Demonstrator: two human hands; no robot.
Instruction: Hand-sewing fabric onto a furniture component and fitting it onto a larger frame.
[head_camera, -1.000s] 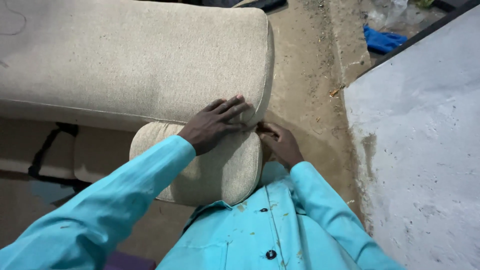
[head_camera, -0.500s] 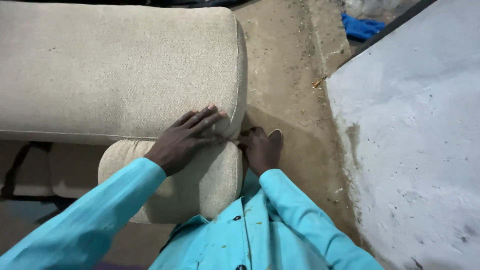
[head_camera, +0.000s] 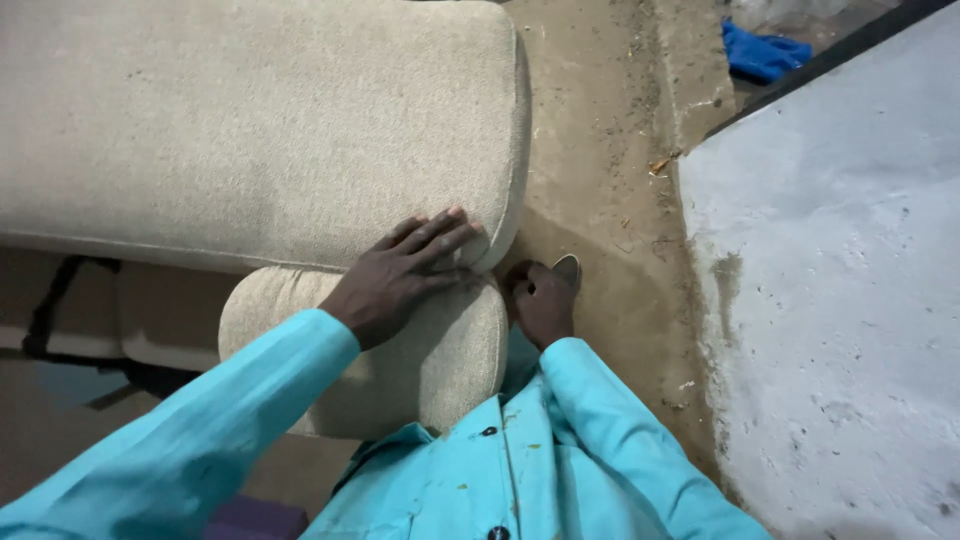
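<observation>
A: Two beige sofa cushions (head_camera: 250, 130) stacked at the corner, left hand (head_camera: 395, 280) flat, fingers spread on the seam. Right hand (head_camera: 545, 300)?

B: Curled shut beside the lower cushion (head_camera: 400, 370), maybe pinching something. Best pressing evenly.

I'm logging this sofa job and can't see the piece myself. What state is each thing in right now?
Large beige cushion: lying flat, upholstered.
Armrest: upholstered, tucked under the cushion's edge.
Left hand: fingers spread, pressed flat on the seam.
Right hand: curled beside the armrest; grip unclear.
Blue cloth: crumpled on the floor.
</observation>
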